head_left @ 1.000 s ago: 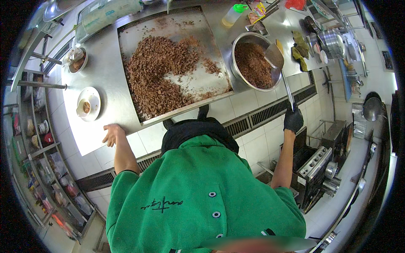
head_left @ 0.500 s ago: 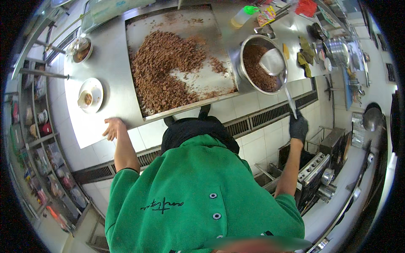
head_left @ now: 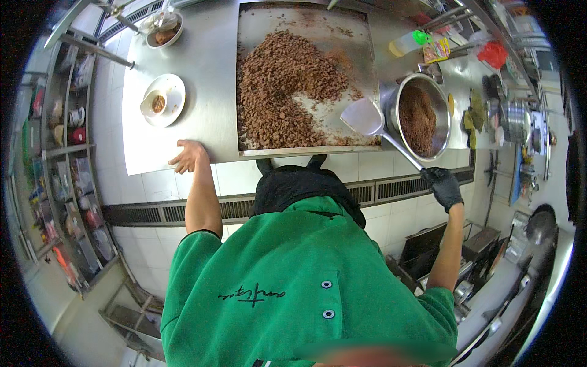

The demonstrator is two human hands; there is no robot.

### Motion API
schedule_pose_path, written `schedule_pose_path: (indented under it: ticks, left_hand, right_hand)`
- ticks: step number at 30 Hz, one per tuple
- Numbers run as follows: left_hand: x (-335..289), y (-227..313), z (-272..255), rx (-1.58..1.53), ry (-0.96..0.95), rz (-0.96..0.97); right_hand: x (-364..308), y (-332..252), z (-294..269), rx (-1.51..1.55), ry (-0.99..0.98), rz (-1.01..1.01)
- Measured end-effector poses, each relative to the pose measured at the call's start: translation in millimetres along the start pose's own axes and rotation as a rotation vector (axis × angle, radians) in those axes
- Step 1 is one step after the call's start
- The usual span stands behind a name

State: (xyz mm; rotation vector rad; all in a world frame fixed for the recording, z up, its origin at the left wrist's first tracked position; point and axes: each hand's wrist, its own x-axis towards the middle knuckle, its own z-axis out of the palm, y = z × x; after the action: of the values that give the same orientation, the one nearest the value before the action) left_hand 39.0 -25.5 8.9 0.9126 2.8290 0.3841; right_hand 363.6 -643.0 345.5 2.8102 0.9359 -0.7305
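My right hand [head_left: 443,186], in a black glove, is closed around the handle end of a long-handled metal ladle [head_left: 365,117]. Its bowl is over the tray, near the right front corner, and looks tilted. Brown crumbly food [head_left: 281,92] lies heaped over the left and middle of a large shallow metal tray [head_left: 348,46]. Beside the tray's right edge stands a steel bowl [head_left: 446,116], part-filled with similar brown crumbs [head_left: 417,119]. My bare left hand [head_left: 191,156] rests at the front edge of the steel table, fingers apart, with nothing in it.
Left on the table [head_left: 211,61] are a white plate [head_left: 177,101] with a small cup on it, and a food bowl [head_left: 177,38]. A green-capped bottle [head_left: 406,44], a packet [head_left: 436,51] and a green cloth [head_left: 474,119] lie right. Shelves [head_left: 61,153] stand far left.
The ladle has moved left out of the steel bowl to over the tray. My view has shifted, so the table appears farther right. My left hand stays at the table edge.
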Motion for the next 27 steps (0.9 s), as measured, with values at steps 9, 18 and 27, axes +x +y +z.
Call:
schedule_pose_path:
  ticks: [9, 18, 27]
  left_hand:
    - [1, 5, -2, -0.017, 0.004, -0.016]
    - [2, 5, -4, -0.04, 0.018, -0.016]
    - [-1, 5, -7, -0.02, 0.044, -0.014]
  right_hand:
    - [139, -26, 23, -0.052, -0.073, -0.045]
    - [260, -121, 97, 0.277, 0.034, -0.055]
    - [228, -131, 175, 0.777, 0.215, 0.012]
